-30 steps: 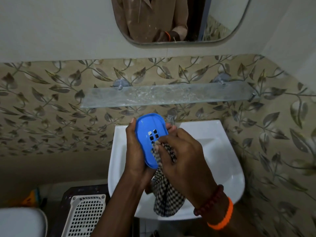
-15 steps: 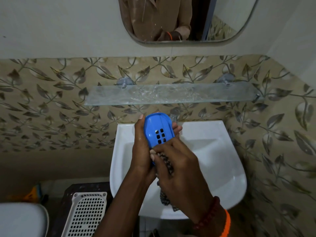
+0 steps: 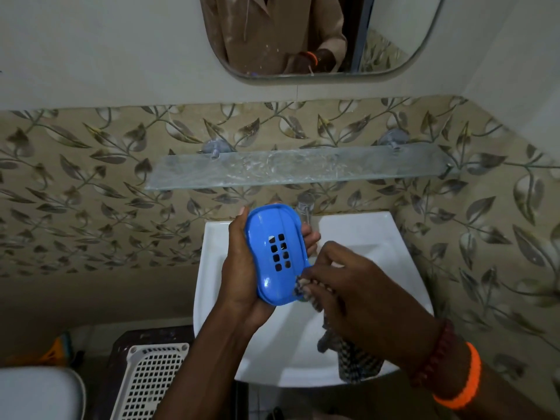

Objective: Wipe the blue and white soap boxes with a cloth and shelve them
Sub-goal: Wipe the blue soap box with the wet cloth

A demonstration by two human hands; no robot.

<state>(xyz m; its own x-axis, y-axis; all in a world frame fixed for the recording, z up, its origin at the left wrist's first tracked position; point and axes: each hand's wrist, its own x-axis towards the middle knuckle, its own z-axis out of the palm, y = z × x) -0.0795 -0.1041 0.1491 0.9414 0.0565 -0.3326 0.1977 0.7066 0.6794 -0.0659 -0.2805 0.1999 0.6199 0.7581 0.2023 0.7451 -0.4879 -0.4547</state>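
A: Blue soap box first, then. Where's it at?

B: Up over the sink, held in the left hand. Fingers curled round the far long edge, thumb on the near side, slotted face toward the camera.

A: And the right hand?

B: Bunched on the checked cloth, fingers pinching it vs. the box's lower right corner. Rest of the cloth hangs down below the wrist into the basin.

A: So wiping's underway. How much done?

B: Can't say exactly. Plastic looks glossy w/ no obvious grime, but light's dim (I wouldn't swear to it). I'd judge this box is mid-wipe, at the edge and corner.

A: Shelved anything?

B: No. Glass shelf above the tap carries nothing I can see, just streaks on the glass.

A: White box?

B: Not in view anywhere. White slotted basket lower left is not a soap box, imo.

A: So what's left?

B: Most of it, I reckon: finish the blue one, set it on the shelf, then find, wipe and shelve the white one.
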